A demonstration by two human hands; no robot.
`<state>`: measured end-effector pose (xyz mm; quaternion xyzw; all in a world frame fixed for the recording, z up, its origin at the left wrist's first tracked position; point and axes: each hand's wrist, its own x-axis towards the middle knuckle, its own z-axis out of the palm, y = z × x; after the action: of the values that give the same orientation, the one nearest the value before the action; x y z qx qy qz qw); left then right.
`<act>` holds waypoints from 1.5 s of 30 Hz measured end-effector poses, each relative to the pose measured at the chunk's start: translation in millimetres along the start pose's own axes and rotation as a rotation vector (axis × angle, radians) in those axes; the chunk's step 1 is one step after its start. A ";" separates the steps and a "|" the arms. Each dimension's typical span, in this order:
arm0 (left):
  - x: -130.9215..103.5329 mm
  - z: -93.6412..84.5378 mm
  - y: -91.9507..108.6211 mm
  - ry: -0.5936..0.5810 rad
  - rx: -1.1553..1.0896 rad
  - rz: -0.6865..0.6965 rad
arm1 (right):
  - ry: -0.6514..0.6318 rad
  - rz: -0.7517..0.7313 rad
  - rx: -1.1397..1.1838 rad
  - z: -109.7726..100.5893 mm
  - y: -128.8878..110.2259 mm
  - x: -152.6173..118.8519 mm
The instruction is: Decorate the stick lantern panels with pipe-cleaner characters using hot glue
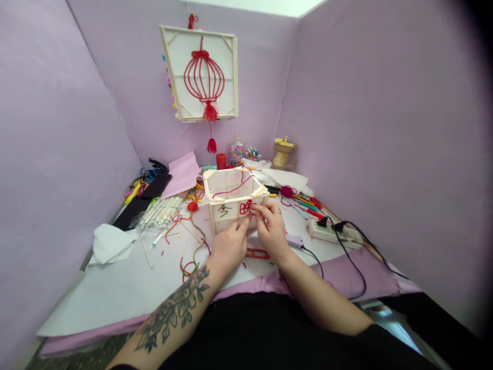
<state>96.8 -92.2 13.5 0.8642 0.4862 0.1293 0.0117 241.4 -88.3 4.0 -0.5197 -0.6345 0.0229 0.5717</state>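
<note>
A white box frame (221, 224) with pale stick edges stands upright on the table, open at the top. Its front panel bears a green character (224, 209) at the left and a red one (245, 207) at the right. A dark red strand (234, 190) lies across the open top. My left hand (232, 240) rests against the lower front of the box, index finger stretched toward the red character. At that character's right side, the thumb and index finger of my right hand (271, 225) are pinched together; what they hold, if anything, is too small to make out.
A lantern with a red design (204, 77) hangs above the back. Bagged sticks (164, 213), a white cloth (111, 243) and loose yarn lie left. A power strip (333, 232) with black cables and a cup (283, 153) are right. Orange scissors (257, 253) lie near my hands.
</note>
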 end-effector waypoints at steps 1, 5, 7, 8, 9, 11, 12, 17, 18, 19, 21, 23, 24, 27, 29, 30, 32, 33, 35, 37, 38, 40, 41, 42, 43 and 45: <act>0.0 0.0 0.0 -0.002 -0.004 0.000 | -0.003 0.002 -0.010 -0.2 -1.1 0.8; 0.4 -1.1 0.4 -0.010 -0.012 -0.004 | 0.000 0.001 -0.002 -2.9 -6.4 2.1; 0.4 -1.8 0.8 -0.005 -0.009 -0.006 | 0.031 0.004 0.047 -6.2 -9.1 1.2; 0.3 -2.0 1.1 -0.001 -0.009 -0.006 | 0.059 0.002 0.071 -8.3 -10.0 0.9; 0.2 -2.2 1.3 0.004 -0.010 -0.007 | 0.093 -0.008 0.084 -10.5 -10.4 1.0; -0.1 -2.2 1.5 0.009 -0.014 -0.006 | 0.161 -0.065 0.047 -14.7 -9.6 3.7; -0.2 -2.2 1.5 0.009 -0.016 -0.006 | 0.177 -0.109 -0.004 -16.4 -8.3 6.6; -0.2 -2.6 1.6 -0.010 -0.013 -0.011 | 0.043 -0.320 -0.307 -18.8 1.8 31.2; -0.1 -3.0 1.8 -0.012 -0.014 -0.016 | 0.007 -0.345 -0.340 -18.4 3.5 35.7; -0.1 -3.6 2.1 -0.014 -0.016 -0.021 | -0.022 -0.362 -0.364 -18.0 5.0 39.3; 0.0 -4.6 2.7 -0.024 -0.018 -0.023 | -0.052 -0.377 -0.386 -17.3 7.0 43.5; -0.1 -5.1 2.9 -0.033 -0.020 -0.020 | -0.050 -0.381 -0.384 -16.5 8.4 44.4; -0.1 -5.1 2.9 -0.035 -0.021 -0.020 | -0.043 -0.383 -0.381 -16.0 9.0 44.2; -0.1 -4.1 2.1 -0.032 -0.025 -0.015 | -0.024 -0.390 -0.371 -13.8 11.1 43.0; -0.1 -3.2 1.5 -0.028 -0.024 -0.008 | -0.019 -0.384 -0.372 -12.0 12.7 42.6; -0.1 -2.9 1.3 -0.026 -0.024 -0.005 | -0.017 -0.383 -0.376 -11.0 13.4 42.6; -0.2 -2.5 1.3 -0.022 -0.024 -0.004 | -0.007 -0.394 -0.388 -9.5 14.6 42.5; -0.2 -2.4 1.4 -0.020 -0.024 -0.005 | 0.002 -0.406 -0.394 -8.9 14.9 42.4; -0.3 -2.6 1.9 -0.018 -0.023 -0.006 | 0.018 -0.422 -0.403 -8.5 15.1 42.1; -0.3 -2.9 2.2 -0.019 -0.025 -0.006 | 0.024 -0.415 -0.398 -8.9 14.8 41.9; -0.4 -3.1 2.2 -0.020 -0.026 -0.006 | 0.021 -0.405 -0.388 -9.4 14.6 41.9; -0.4 -3.0 2.0 -0.019 -0.026 -0.003 | 0.009 -0.390 -0.353 -10.9 13.9 42.2; -0.5 -2.8 1.8 -0.016 -0.026 0.000 | 0.001 -0.388 -0.334 -12.0 13.2 42.6; -0.5 -2.5 1.6 -0.011 -0.026 0.003 | -0.007 -0.390 -0.318 -13.2 11.9 43.1; -0.5 -2.1 1.3 -0.005 -0.027 0.005 | -0.016 -0.393 -0.305 -14.9 9.8 43.8; -0.5 -1.1 0.9 0.008 -0.031 0.004 | -0.033 -0.401 -0.282 -20.0 2.1 45.4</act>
<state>97.0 -93.2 14.6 0.8643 0.4826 0.1401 0.0228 266.6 -67.5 41.4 -0.4577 -0.7310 -0.1714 0.4763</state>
